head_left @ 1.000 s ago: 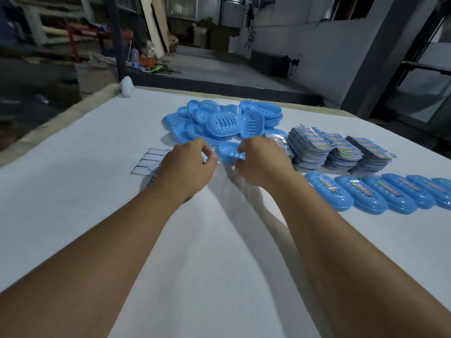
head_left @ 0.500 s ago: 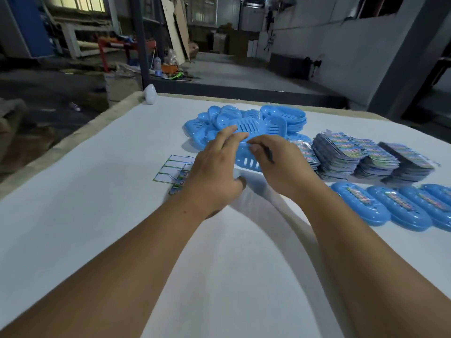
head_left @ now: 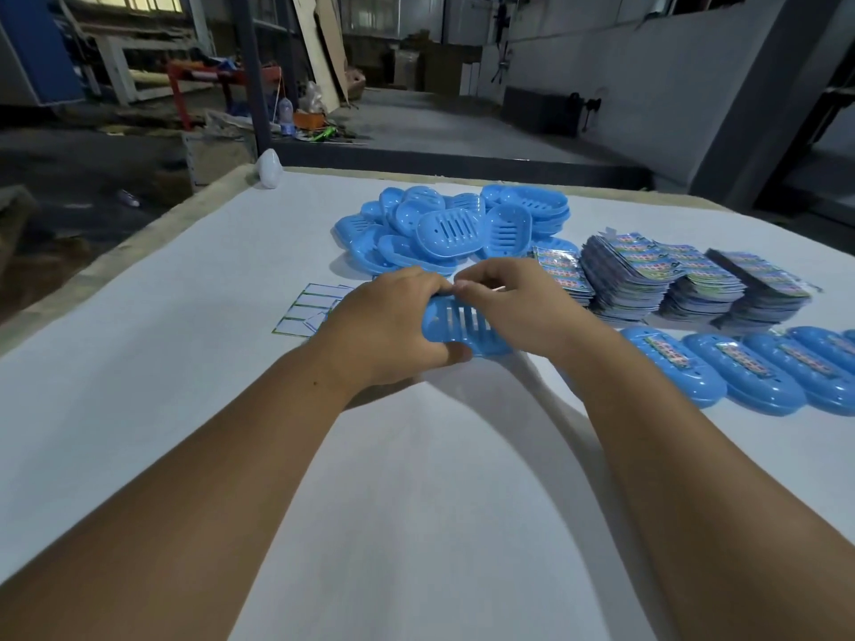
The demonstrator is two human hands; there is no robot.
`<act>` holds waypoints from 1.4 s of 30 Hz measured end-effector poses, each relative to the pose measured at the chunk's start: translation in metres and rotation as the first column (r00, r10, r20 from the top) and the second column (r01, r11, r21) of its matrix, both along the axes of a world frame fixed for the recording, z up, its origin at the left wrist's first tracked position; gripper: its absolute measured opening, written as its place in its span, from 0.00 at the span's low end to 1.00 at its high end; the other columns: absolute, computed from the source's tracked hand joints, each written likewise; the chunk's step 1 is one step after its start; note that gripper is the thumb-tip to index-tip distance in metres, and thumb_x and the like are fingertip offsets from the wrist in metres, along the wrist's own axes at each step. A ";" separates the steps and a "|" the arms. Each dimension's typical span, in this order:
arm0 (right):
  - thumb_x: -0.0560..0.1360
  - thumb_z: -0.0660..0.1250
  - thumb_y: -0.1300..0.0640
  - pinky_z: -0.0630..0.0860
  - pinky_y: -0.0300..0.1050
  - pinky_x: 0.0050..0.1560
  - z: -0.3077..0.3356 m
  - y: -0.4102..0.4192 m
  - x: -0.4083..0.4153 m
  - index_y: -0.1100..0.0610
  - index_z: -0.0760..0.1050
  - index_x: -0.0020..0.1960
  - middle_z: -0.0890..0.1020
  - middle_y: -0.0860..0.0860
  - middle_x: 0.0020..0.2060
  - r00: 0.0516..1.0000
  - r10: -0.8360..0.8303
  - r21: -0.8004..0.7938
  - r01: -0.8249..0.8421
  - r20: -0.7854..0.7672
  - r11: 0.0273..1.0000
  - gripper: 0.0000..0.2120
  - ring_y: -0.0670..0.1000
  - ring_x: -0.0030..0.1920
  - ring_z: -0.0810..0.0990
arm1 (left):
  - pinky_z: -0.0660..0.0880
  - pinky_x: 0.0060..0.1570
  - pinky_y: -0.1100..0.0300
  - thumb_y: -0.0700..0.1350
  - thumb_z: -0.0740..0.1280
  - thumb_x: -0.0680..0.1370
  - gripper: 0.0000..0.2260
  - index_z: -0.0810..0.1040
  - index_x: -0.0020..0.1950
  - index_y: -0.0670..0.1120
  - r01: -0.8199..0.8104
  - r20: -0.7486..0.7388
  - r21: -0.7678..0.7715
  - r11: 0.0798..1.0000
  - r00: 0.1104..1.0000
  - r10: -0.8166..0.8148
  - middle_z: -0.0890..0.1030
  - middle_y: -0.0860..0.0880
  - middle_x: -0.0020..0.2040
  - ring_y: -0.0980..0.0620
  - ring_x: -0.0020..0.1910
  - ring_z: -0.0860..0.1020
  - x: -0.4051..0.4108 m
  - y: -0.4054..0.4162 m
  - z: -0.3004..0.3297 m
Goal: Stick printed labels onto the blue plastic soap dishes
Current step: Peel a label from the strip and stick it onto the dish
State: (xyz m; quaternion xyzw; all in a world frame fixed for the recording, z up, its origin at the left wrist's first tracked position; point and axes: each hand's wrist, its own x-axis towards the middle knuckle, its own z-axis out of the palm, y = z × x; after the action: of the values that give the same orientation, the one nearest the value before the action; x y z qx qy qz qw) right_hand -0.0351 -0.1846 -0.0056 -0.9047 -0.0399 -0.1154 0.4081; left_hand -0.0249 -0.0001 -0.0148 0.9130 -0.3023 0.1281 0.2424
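A blue slotted soap dish lies between my hands near the middle of the white table. My left hand grips its left end, thumb under the near edge. My right hand curls over its right end, with fingertips pinched together at the far rim; what they pinch is too small to tell. Behind lies a heap of unlabelled blue dishes. Stacks of printed labels stand to the right. A row of labelled dishes runs along the right side.
A peeled label backing sheet lies flat left of my left hand. A white rounded object sits at the table's far left corner. Beyond the far table edge is a workshop floor with a steel post and clutter.
My left hand, whose fingers lay straight over the dish, now curls round its left end. The dish has come nearer to me, away from the heap, slots facing up.
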 end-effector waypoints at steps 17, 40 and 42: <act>0.68 0.76 0.59 0.83 0.40 0.37 0.008 0.001 -0.020 0.45 0.74 0.68 0.77 0.40 0.56 0.933 0.188 -0.049 -0.213 -0.308 0.976 0.30 0.48 0.38 0.85 | 0.73 0.60 0.47 0.67 0.59 0.69 0.28 0.77 0.64 0.55 -0.042 -0.142 0.158 0.987 0.988 0.064 0.77 0.53 0.56 0.51 0.59 0.70 -0.001 0.003 0.002; 0.77 0.69 0.41 0.70 0.42 0.54 -0.009 0.004 -0.003 0.47 0.78 0.67 0.79 0.43 0.58 0.998 -0.003 -0.307 -0.016 -0.060 0.952 0.21 0.47 0.55 0.77 | 0.82 0.43 0.50 0.52 0.66 0.75 0.06 0.80 0.43 0.52 -0.539 -0.262 -0.118 0.834 0.827 0.497 0.83 0.51 0.44 0.46 0.43 0.82 0.021 0.043 0.010; 0.77 0.69 0.41 0.69 0.42 0.54 -0.009 0.004 -0.003 0.48 0.78 0.67 0.79 0.43 0.59 0.998 -0.001 -0.316 -0.017 -0.058 0.949 0.21 0.46 0.55 0.77 | 0.78 0.39 0.56 0.57 0.69 0.74 0.08 0.78 0.42 0.53 -0.552 -0.234 -0.019 0.833 0.813 0.533 0.82 0.54 0.42 0.51 0.41 0.80 0.024 0.047 0.009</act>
State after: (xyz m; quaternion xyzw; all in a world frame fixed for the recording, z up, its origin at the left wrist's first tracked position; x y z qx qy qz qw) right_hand -0.0383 -0.1802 -0.0148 -0.9612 -0.0497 -0.0797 0.2594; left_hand -0.0011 0.0464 -0.0055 0.9582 0.0052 0.1033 0.2667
